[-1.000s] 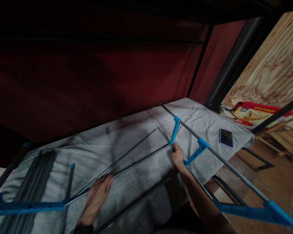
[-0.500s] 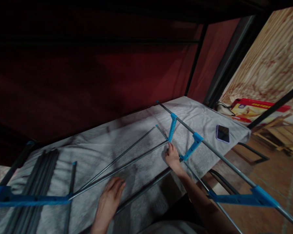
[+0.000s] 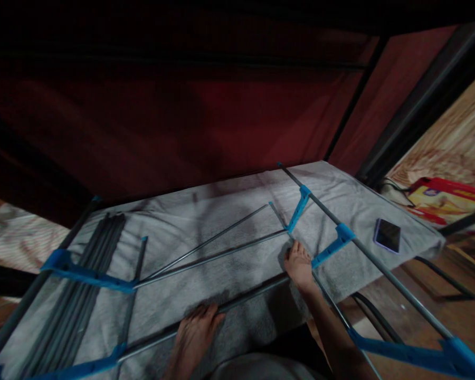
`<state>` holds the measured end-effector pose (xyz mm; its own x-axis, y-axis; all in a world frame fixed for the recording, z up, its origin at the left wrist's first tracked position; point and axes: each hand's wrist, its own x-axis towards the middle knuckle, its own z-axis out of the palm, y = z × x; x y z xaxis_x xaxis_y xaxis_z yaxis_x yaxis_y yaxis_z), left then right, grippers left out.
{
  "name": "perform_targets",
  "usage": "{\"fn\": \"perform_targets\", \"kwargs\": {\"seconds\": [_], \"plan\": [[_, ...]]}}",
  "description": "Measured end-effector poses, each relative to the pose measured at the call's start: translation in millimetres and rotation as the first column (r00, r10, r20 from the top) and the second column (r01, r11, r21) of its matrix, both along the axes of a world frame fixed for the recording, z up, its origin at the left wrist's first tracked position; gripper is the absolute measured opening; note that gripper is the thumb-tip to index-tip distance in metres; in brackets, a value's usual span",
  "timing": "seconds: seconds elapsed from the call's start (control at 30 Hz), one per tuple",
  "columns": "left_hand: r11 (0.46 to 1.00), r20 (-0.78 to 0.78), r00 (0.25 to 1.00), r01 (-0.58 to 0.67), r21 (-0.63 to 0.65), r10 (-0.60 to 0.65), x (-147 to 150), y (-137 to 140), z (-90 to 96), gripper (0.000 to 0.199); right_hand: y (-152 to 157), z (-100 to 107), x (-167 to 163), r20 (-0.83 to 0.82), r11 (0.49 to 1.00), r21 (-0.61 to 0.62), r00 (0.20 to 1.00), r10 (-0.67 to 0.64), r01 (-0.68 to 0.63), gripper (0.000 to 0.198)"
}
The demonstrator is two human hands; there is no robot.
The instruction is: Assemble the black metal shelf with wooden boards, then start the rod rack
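Observation:
A partly joined frame of grey metal tubes and blue plastic connectors lies across a grey cloth point(image 3: 237, 240). My left hand point(image 3: 198, 332) lies over the near cross tube point(image 3: 253, 293), its fingers curled onto it. My right hand point(image 3: 300, 264) is closed at the right side of the frame, where the cross tube meets the inner side tube point(image 3: 279, 215); its palm side is hidden. Just beyond it is one blue connector point(image 3: 298, 209), and another blue connector point(image 3: 332, 245) is to its right. A second cross tube point(image 3: 217, 257) runs farther back, with a thin loose tube point(image 3: 221, 235) slanting behind it.
Several dark grey tubes point(image 3: 77, 293) lie bundled at the left, under a blue connector point(image 3: 93, 277). A phone point(image 3: 388, 235) rests on the cloth at the right. Beyond the edge stands a red and yellow box point(image 3: 447, 198). A dark red panel point(image 3: 221, 126) rises behind.
My left hand has come down onto the near cross tube. My right hand stays by the right side of the frame. The view has shifted, showing more of the left side.

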<state>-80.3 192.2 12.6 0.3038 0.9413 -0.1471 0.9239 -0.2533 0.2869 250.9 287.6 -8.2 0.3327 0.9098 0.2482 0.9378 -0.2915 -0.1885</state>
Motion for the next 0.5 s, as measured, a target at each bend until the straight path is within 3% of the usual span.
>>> {"fn": "perform_targets", "kwargs": {"seconds": [0.2,0.5], "plan": [[0.997,-0.003,1.000,-0.029,-0.066,0.028,8.7,-6.6,18.0,0.036,1.5,-3.7,2.2,0.105,0.995,-0.097,0.994,-0.012,0.023,0.052],[0.997,0.018,0.999,-0.048,-0.052,0.049,10.6,-12.9,24.2,0.034,-2.4,-7.5,2.4,0.225,1.000,-0.007,0.974,0.027,-0.026,0.060]]}}
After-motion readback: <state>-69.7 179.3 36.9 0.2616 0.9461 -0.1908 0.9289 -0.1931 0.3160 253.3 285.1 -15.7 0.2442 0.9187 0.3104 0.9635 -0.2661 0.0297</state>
